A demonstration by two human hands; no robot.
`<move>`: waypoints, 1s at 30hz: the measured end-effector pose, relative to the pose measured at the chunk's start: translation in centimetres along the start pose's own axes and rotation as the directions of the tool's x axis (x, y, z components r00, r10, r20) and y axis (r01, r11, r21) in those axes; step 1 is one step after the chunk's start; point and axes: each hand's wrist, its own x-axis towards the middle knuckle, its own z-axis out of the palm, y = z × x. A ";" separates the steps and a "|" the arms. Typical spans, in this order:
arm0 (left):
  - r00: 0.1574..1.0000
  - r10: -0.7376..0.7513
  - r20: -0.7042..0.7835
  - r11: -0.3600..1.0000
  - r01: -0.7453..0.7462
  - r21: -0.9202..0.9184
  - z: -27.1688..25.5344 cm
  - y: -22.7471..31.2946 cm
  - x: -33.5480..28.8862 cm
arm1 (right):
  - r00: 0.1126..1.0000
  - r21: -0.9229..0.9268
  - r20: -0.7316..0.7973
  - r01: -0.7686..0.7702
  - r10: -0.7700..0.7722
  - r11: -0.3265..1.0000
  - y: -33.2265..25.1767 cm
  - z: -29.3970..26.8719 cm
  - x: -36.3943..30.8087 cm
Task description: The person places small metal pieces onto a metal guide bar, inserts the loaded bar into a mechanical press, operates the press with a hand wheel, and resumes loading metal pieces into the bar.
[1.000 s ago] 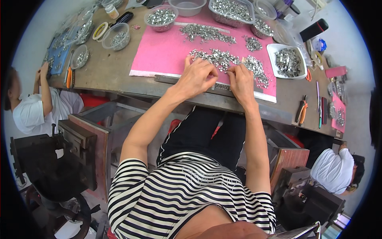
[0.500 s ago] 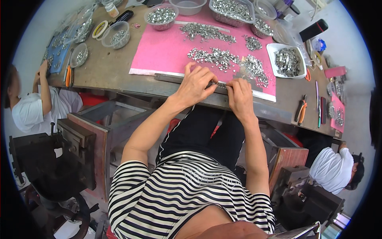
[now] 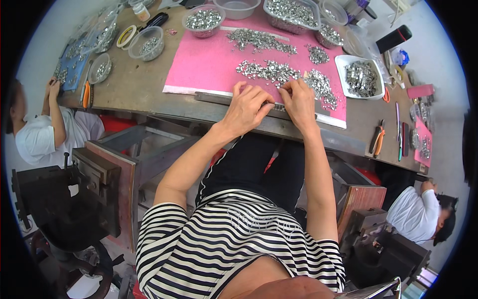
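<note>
"Where is the left hand?"
"At the one bar along the near edge of the desk, fingers curled; the right hand bends beside it. Whether either grips anything, one cannot tell."
"And the metal pieces?"
"Four piles on one pink mat by the desk's near edge; one white tray at the mat's right edge holds more."

Below the bare fingers, nearest to them, come black cloth trousers with thin white piping along the outer leg; farther from the fingers is a cream-and-black striped cloth top, with pale outlined lettering across its front, a scooped neckline, and a short striped left sleeve and right sleeve, both well apart from the fingers.
</note>
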 end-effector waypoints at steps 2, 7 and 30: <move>1.000 -0.004 -0.005 1.000 0.004 0.009 0.2 0.1 0.0 | 1.000 -0.062 -0.003 0.005 -0.005 0.998 0.0 0.1 0.1; 0.998 0.046 -0.037 0.998 -0.044 0.047 1.3 0.9 0.1 | 0.997 -0.094 -0.055 0.040 -0.045 0.995 0.3 0.1 -0.2; 0.994 -0.045 -0.098 0.997 0.039 -0.064 2.4 1.6 0.4 | 0.984 0.108 -0.076 0.166 -0.159 0.980 -0.3 -1.9 -4.1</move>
